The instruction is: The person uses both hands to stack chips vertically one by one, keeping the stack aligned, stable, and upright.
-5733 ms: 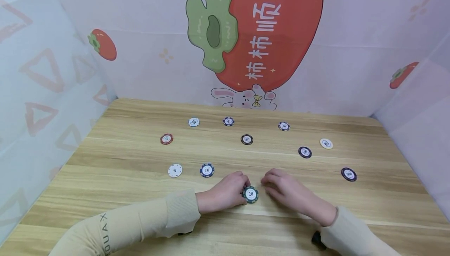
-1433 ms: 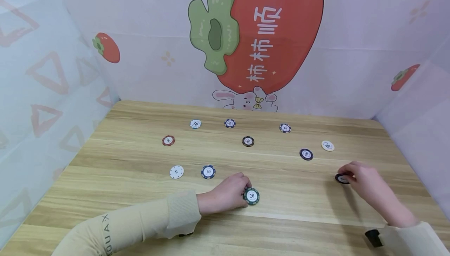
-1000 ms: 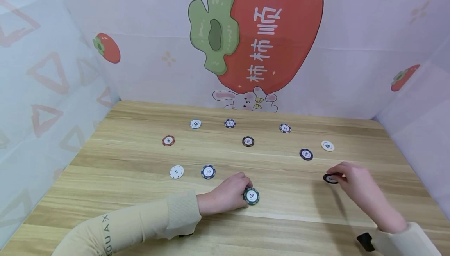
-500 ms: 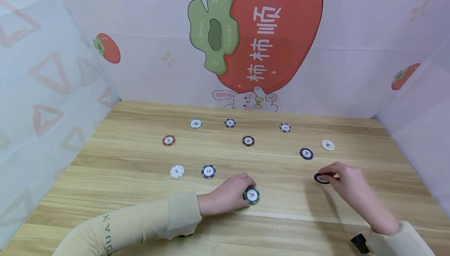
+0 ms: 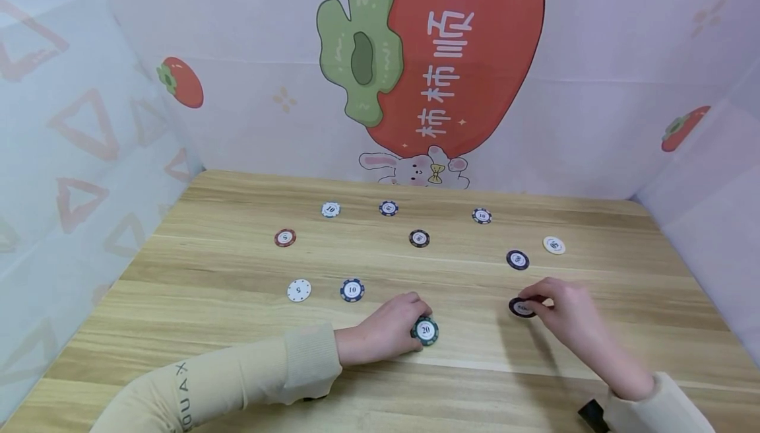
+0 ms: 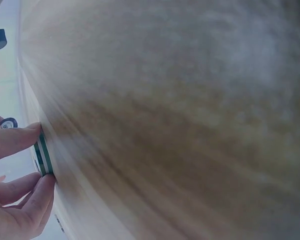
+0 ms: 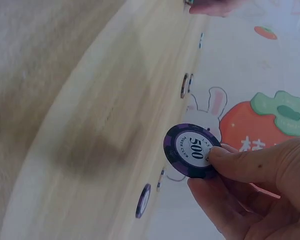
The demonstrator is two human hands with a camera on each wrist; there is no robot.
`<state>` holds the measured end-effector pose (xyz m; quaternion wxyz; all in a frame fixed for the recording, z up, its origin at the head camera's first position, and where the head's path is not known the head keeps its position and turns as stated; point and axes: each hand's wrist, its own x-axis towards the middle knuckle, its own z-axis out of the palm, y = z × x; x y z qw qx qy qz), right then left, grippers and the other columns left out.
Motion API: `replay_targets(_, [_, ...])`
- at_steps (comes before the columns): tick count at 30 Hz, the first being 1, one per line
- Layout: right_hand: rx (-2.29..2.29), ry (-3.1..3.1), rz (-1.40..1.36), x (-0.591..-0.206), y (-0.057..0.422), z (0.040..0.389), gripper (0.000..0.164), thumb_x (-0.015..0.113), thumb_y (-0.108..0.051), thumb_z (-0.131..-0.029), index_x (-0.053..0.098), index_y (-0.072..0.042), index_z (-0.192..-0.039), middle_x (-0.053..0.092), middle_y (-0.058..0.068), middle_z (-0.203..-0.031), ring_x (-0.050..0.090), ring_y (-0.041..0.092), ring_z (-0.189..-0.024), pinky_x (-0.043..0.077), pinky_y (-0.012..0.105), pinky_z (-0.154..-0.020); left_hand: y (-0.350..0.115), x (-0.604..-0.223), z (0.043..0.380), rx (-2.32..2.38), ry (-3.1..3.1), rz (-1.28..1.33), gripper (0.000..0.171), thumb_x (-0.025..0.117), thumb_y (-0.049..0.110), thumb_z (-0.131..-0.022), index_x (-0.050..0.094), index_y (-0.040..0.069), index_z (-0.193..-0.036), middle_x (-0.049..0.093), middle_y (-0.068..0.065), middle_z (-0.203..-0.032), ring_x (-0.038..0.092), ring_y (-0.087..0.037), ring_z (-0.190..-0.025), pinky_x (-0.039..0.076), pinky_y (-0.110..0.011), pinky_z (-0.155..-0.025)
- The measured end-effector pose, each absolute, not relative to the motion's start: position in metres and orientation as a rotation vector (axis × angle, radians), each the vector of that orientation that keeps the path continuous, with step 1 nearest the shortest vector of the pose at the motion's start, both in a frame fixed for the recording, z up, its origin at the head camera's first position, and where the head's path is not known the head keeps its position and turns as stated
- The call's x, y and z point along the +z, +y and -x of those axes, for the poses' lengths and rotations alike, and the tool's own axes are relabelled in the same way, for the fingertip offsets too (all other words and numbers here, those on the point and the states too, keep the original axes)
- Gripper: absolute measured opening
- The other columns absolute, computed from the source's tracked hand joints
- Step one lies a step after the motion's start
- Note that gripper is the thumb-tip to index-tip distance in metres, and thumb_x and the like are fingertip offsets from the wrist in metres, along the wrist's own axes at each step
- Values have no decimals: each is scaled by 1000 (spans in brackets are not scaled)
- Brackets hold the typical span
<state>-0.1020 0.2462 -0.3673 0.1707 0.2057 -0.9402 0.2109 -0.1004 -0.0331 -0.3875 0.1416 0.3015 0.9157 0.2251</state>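
My left hand (image 5: 386, 331) rests on the table around a green poker chip (image 5: 426, 332) marked 20, thumb and fingers at its edge. In the left wrist view the green edge (image 6: 44, 154) is striped; whether this is one chip or a stack I cannot tell. My right hand (image 5: 570, 314) pinches a dark purple-black poker chip (image 7: 190, 150) marked 500 between thumb and fingers. That chip is held tilted above the table, to the right of the green one, with a shadow below. Another dark purple chip (image 5: 518, 260) lies just beyond it.
Several chips lie flat and apart on the wooden table (image 5: 237, 367): a white chip (image 5: 299, 290), a blue chip (image 5: 352, 290), a red chip (image 5: 285, 237), a black chip (image 5: 419, 238) and a cream chip (image 5: 554, 245) among them. A printed cloth wall (image 5: 249, 129) closes off the back.
My right hand has gone from beside the green chip to the far right, taken up the dark 500 chip and carried it leftward. My left hand stays at the green chip.
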Motion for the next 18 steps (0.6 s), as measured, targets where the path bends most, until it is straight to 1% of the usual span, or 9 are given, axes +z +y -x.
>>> replay_targets(6, [636, -2658, -596, -369, 239, 98, 25, 78, 8, -61, 69, -13, -71, 63, -8, -72, 58, 7, -65, 50, 28, -55, -34, -388, 101, 646, 2641, -868, 42, 77, 14, -72, 62, 6, -110, 54, 3, -98, 51, -6, -89, 43, -18, -81])
replay_targets(10, [645, -2651, -606, -371, 237, 96, 26, 78, 7, -60, 69, -15, -71, 63, -10, -72, 57, 4, -65, 49, 27, -55, -34, -388, 102, 644, 2643, -877, 41, 77, 15, -72, 62, 6, -109, 54, 3, -97, 51, -6, -88, 43, -18, -80])
replay_targets(18, [660, -2675, -593, -374, 231, 95, 24, 78, 6, -61, 70, -13, -73, 65, -6, -73, 61, 10, -67, 51, 29, -56, -34, -389, 102, 641, 2642, -885, 40, 77, 15, -72, 62, 6, -108, 54, 4, -96, 50, -5, -88, 43, -18, -80])
